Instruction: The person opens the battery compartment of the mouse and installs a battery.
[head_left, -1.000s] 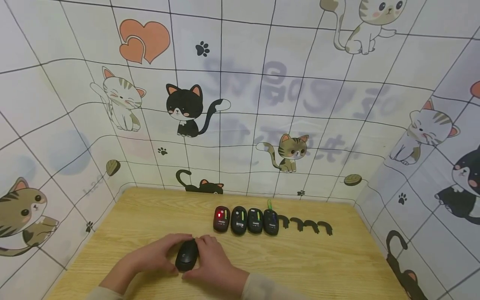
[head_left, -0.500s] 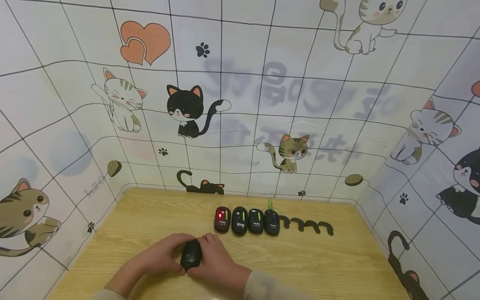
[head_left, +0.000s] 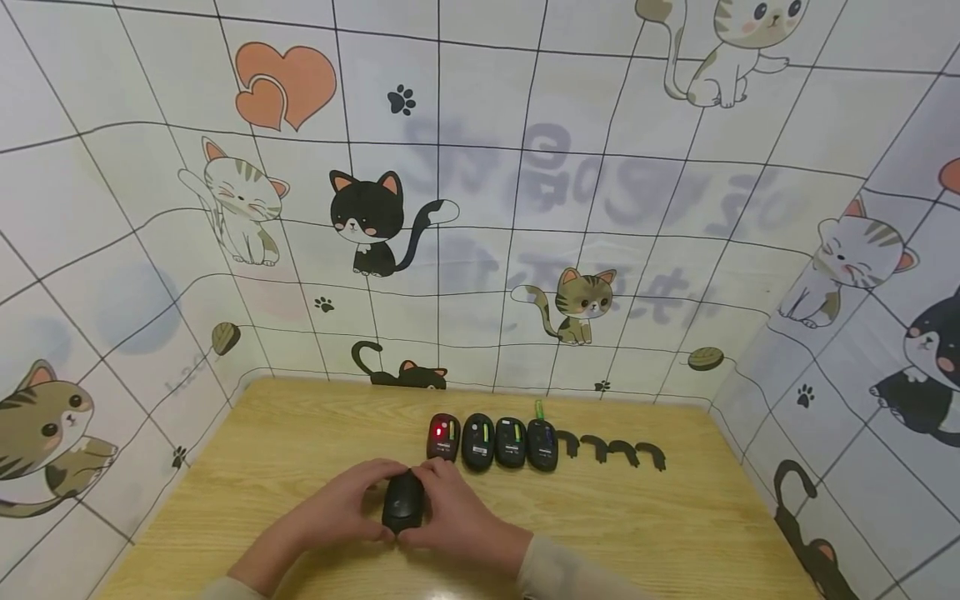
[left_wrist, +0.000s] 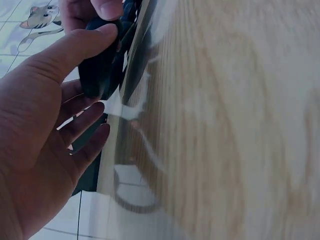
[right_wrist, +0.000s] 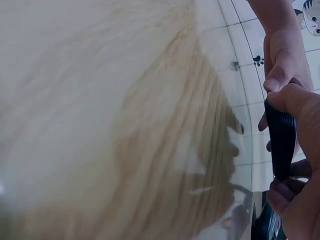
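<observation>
A black computer mouse [head_left: 403,502] is held between both hands above the wooden table, in the lower middle of the head view. My left hand [head_left: 341,510] grips it from the left, thumb at the near end and fingers at the far end. From the right, my right hand [head_left: 467,521] pinches it the same way. In the left wrist view the mouse [left_wrist: 97,62] shows edge-on, under the left thumb, with the lower fingers loose. The right wrist view shows the mouse's ribbed side [right_wrist: 282,137] between the right thumb and fingers.
Behind the hands several mice lie underside up in a row: a dark red one [head_left: 443,437] with a lit red light, then black ones [head_left: 511,442]. Several curved black pieces [head_left: 621,451] lie to their right. The wooden table [head_left: 660,533] meets a cat-patterned sheet [head_left: 480,250].
Both hands have carried the mouse to the right and slightly toward the row. It has turned from slanted to nearly straight. The row and curved pieces have stayed put.
</observation>
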